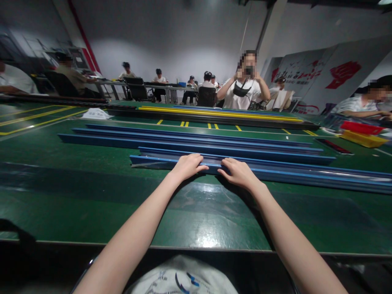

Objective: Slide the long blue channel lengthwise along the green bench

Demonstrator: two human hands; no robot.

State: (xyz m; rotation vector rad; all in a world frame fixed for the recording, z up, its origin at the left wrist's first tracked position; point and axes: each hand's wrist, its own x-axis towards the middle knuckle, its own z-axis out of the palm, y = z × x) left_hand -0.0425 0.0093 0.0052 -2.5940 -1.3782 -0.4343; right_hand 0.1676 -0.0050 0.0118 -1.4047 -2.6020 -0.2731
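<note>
Presently my left hand [188,166] and right hand [238,172] clasp a blue rail [294,177], centre to right; work looks under way, completion unclear, other rails [199,147] lying unheld above on the counter [92,220].

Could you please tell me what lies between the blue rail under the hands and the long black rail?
In the head view, other blue rails lie there, then green table with yellow marks.
</note>
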